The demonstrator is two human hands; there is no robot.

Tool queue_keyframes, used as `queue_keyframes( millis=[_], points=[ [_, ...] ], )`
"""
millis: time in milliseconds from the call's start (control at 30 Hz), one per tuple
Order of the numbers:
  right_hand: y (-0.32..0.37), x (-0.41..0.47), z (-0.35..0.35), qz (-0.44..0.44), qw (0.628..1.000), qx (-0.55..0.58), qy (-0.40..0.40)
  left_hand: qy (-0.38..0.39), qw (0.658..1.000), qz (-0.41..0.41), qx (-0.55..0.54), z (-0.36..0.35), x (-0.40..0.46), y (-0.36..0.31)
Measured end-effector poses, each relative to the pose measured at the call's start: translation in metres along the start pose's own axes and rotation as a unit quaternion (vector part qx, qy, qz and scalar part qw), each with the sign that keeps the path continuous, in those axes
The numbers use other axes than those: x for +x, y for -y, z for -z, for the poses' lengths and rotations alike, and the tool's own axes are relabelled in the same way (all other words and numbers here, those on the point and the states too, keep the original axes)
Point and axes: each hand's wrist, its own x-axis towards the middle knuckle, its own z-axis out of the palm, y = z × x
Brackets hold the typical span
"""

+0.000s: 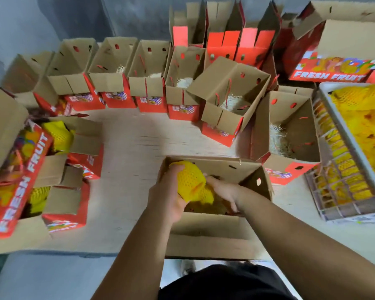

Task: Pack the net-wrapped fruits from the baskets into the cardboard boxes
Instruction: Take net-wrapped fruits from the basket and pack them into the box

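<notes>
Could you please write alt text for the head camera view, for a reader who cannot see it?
A person's left hand grips a yellow net-wrapped fruit over an open cardboard box while the right hand reaches inside it. More open boxes line the table, and a basket of wrapped fruits sits at right.

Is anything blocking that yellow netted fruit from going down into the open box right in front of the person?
Nothing visible does. The left hand grips the net-wrapped fruit right over the open cardboard box, flaps spread. The right hand is inside beside another netted fruit.
</notes>
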Motion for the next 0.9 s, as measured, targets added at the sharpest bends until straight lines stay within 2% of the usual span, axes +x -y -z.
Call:
queue_keyframes(
  millis=[67,100,167,200,267,333,367,400,433,467,500,600,667,733,800,900],
  points=[
    [-0.004,-0.001,0.002,0.000,0.996,0.085,-0.023,0.006,0.998,0.008,0.054,-0.001,0.004,0.004],
    [-0.007,-0.002,0.004,0.023,0.992,0.125,-0.001,0.031,0.996,0.011,0.083,-0.004,0.005,0.006],
    [-0.015,-0.009,0.006,0.095,0.978,0.178,0.059,0.135,0.984,0.035,0.109,-0.014,0.001,0.008],
    [-0.018,-0.012,0.008,0.132,0.975,0.171,0.053,0.181,0.974,0.052,0.124,-0.020,-0.001,0.009],
    [-0.021,-0.014,0.021,0.208,0.975,0.047,-0.063,0.216,0.956,0.067,0.185,-0.026,-0.002,0.010],
    [-0.023,-0.009,0.040,0.249,0.933,-0.192,-0.177,0.177,0.947,0.035,0.266,-0.027,0.001,0.009],
    [-0.024,-0.006,0.045,0.227,0.886,-0.348,-0.205,0.148,0.947,0.008,0.284,-0.027,0.004,0.008],
    [-0.026,-0.002,0.048,0.185,0.820,-0.492,-0.225,0.122,0.951,-0.014,0.283,-0.027,0.007,0.007],
    [-0.028,0.004,0.050,0.153,0.758,-0.590,-0.233,0.104,0.955,-0.027,0.276,-0.027,0.011,0.008],
    [-0.029,0.010,0.049,0.134,0.721,-0.639,-0.232,0.093,0.954,-0.035,0.282,-0.028,0.014,0.010],
    [-0.028,0.016,0.046,0.126,0.707,-0.657,-0.230,0.090,0.946,-0.039,0.309,-0.030,0.018,0.012],
    [-0.017,0.021,0.045,0.125,0.718,-0.652,-0.206,0.109,0.897,-0.061,0.425,-0.037,0.024,0.024],
    [-0.014,0.012,0.054,0.152,0.764,-0.604,-0.170,0.128,0.870,-0.103,0.465,-0.048,0.023,0.036],
    [-0.020,-0.004,0.072,0.234,0.818,-0.502,-0.157,0.148,0.855,-0.165,0.469,-0.067,0.018,0.048],
    [-0.033,-0.026,0.096,0.351,0.840,-0.361,-0.203,0.185,0.850,-0.230,0.435,-0.097,0.009,0.062],
    [-0.053,-0.052,0.145,0.423,0.836,-0.202,-0.285,0.249,0.838,-0.285,0.393,-0.158,-0.007,0.087]
  ],
)
